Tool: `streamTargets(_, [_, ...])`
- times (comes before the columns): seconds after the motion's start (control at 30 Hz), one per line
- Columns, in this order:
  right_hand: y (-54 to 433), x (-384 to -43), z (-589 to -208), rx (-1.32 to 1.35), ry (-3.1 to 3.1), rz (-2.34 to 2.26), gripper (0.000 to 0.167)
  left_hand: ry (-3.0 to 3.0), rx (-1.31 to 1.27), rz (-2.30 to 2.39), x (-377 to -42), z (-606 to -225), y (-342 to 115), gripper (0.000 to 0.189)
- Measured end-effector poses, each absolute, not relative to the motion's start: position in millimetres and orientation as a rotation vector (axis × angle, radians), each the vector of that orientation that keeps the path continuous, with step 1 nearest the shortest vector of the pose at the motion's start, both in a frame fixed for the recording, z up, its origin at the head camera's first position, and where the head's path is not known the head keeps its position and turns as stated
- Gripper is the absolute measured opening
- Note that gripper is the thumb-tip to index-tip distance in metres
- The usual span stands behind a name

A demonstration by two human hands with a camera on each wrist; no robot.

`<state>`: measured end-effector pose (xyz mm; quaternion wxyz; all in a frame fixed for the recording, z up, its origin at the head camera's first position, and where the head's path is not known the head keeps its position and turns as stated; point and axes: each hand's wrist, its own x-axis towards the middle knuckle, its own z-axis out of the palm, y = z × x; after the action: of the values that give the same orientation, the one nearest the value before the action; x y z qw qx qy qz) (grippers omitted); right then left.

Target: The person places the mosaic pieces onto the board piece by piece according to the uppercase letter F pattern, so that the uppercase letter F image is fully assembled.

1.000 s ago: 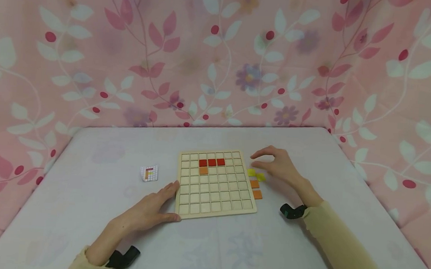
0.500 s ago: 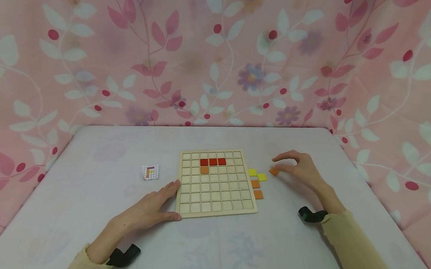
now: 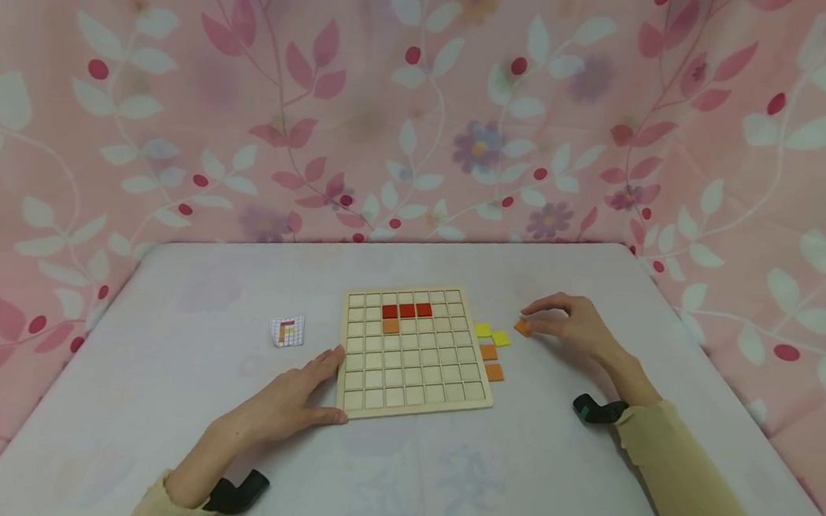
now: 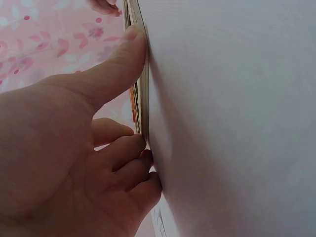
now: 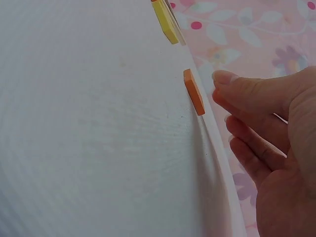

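A square wooden grid board (image 3: 411, 412) lies on the table, with several red tiles (image 3: 407, 310) in a row and an orange tile (image 3: 391, 327) below the leftmost one. My left hand (image 3: 279, 408) rests against the board's left edge, thumb at its near corner; in the left wrist view the thumb (image 4: 118, 66) touches the board's side. Beyond the board's right side, my right hand (image 3: 579, 331) hovers by a loose orange tile (image 3: 523, 328). The right wrist view shows that orange tile (image 5: 194, 92) lying on the table, apart from the bent, relaxed fingers (image 5: 247, 143).
Two yellow tiles (image 3: 499, 338) and two orange tiles (image 3: 494, 372) lie along the board's right edge. A small paper card (image 3: 287, 332) printed with a coloured grid pattern lies left of the board. A pink floral cloth (image 3: 365, 113) hangs behind the white-covered table (image 3: 442, 481).
My right hand has moved right, from beside the board's far right corner to the loose orange tile, and has since nearly stopped. My left hand has stayed at the board's edge.
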<state>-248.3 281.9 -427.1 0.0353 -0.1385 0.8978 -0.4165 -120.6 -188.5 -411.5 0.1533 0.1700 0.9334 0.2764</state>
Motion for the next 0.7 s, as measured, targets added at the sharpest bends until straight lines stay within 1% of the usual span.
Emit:
streamTargets(0.37, [286, -252, -440, -0.561, 2.755, -1.268, 0.026, 2.672, 0.483, 0.787, -121, -412, -189, 0.102])
streamTargets(0.7, [284, -252, -444, -0.53, 2.823, -1.249, 0.024, 2.678, 0.493, 0.787, -122, -412, -190, 0.102])
